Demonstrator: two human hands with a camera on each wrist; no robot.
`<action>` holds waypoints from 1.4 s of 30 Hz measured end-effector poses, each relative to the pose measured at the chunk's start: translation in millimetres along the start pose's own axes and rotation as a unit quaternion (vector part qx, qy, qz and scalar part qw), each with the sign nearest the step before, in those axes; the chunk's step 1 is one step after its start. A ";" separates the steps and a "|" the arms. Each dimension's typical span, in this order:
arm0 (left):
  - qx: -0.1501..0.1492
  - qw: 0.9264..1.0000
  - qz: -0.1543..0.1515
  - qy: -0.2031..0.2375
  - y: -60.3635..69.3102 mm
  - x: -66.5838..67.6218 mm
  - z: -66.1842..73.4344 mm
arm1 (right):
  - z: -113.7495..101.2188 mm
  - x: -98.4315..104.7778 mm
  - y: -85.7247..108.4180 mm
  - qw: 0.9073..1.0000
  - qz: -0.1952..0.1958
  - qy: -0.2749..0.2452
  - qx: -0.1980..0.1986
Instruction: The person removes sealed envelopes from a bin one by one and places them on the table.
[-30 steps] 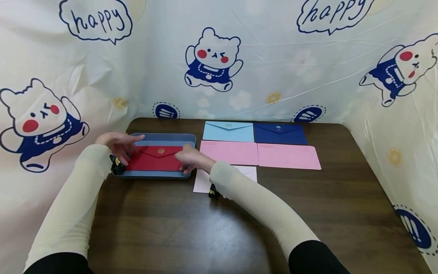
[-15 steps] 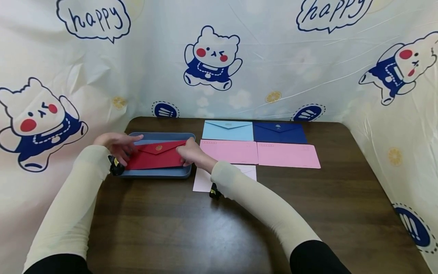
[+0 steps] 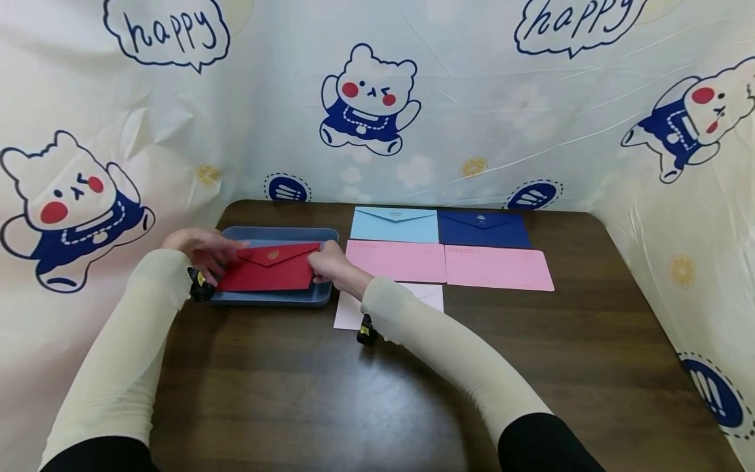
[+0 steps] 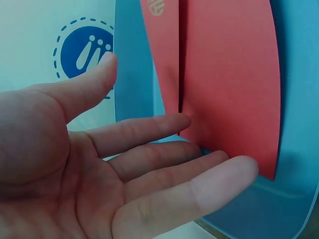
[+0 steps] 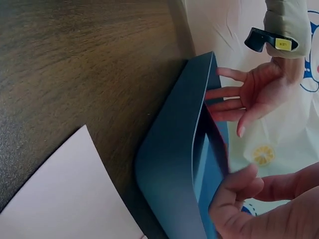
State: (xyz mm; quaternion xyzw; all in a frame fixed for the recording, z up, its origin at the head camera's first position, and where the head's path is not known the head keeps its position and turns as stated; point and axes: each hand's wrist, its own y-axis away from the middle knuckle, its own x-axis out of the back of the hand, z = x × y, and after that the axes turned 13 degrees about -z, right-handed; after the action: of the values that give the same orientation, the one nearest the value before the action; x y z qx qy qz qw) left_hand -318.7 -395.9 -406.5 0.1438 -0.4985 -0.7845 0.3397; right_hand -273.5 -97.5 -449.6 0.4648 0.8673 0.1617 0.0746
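Note:
A red envelope (image 3: 272,270) with a gold seal on its flap lies tilted in the blue tray (image 3: 277,299), its right end raised. My right hand (image 3: 335,265) pinches that right end between thumb and fingers; the right wrist view shows the same hand (image 5: 271,204) from close by. At the envelope's left end is my left hand (image 3: 203,250), palm facing inward. Its fingers (image 4: 149,128) are extended beside the red paper in the left wrist view. Whether they touch it, I cannot tell.
Right of the tray lie a light blue envelope (image 3: 393,226), a dark blue envelope (image 3: 485,231) and two pink envelopes (image 3: 395,262), (image 3: 499,267) in two rows. A pale envelope (image 3: 349,313) is partly under my right forearm. A printed curtain (image 3: 472,98) surrounds the wooden table (image 3: 283,393).
The red envelope lay flat in the tray a second ago. My right hand has taken hold of its right end and lifted it slightly. The left hand has hardly moved.

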 end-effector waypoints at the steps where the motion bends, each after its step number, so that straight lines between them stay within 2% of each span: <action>1: -0.002 1.000 0.003 -0.004 0.6 -0.5 0.1 | -0.5 0.2 0.3 1.000 0.004 0.004 -0.001; 6: -0.003 1.000 0.004 -0.024 2.3 -2.8 2.5 | -1.0 2.8 -0.5 0.999 0.029 0.027 -0.016; 10: -0.001 1.000 0.004 -0.021 2.7 -4.1 4.3 | 1.1 6.1 -2.2 0.998 0.037 0.044 -0.028; 23: 0.002 0.999 0.020 -0.032 2.5 -5.7 7.6 | 4.9 8.3 -3.4 0.995 0.046 0.091 -0.022; 32: -0.014 0.998 0.049 -0.043 5.4 -12.0 8.2 | 10.8 16.3 -3.8 0.994 0.067 0.085 -0.013; 38: -0.031 0.996 0.074 -0.037 8.5 -12.7 7.3 | 12.9 22.2 -1.7 0.995 0.060 0.082 -0.004; 42: -0.049 0.992 0.099 -0.057 11.0 -16.1 7.6 | 15.7 25.2 -0.6 0.995 0.062 0.073 -0.002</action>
State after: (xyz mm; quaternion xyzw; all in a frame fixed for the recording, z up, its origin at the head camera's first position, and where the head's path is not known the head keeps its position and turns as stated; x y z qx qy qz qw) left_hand -307.0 -382.8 -395.0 0.0320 -0.4899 -0.7775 0.3929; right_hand -283.6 -73.6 -464.0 0.5043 0.8397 0.2013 0.0024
